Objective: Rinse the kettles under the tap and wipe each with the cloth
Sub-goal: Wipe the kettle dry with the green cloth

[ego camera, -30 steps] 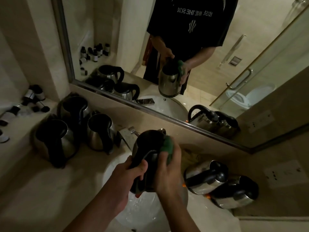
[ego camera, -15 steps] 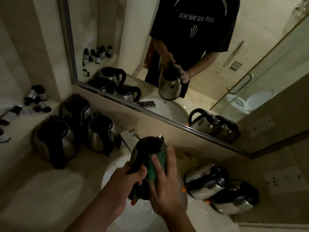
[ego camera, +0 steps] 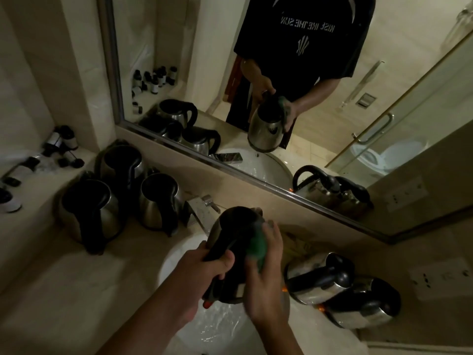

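A steel kettle (ego camera: 235, 226) with a black lid and handle hangs over the white sink (ego camera: 176, 260). My left hand (ego camera: 204, 270) grips its black handle. My right hand (ego camera: 263, 275) presses a green cloth (ego camera: 257, 248) against the kettle's right side, fingers wrapped round the cloth. The chrome tap (ego camera: 199, 208) stands just behind the kettle, and water lies in the basin. Three upright kettles (ego camera: 153, 201) wait on the counter to the left. Two kettles (ego camera: 320, 278) lie on their sides to the right.
A large mirror (ego camera: 256, 85) runs along the wall behind the counter. Small toiletry bottles (ego camera: 58, 142) crowd the left ledge. A wall socket (ego camera: 435, 275) sits at the right. A yellowish cloth (ego camera: 297, 247) lies behind the tipped kettles.
My right hand has slid the green cloth down and then back up along the kettle's right side. The left hand keeps its hold on the handle.
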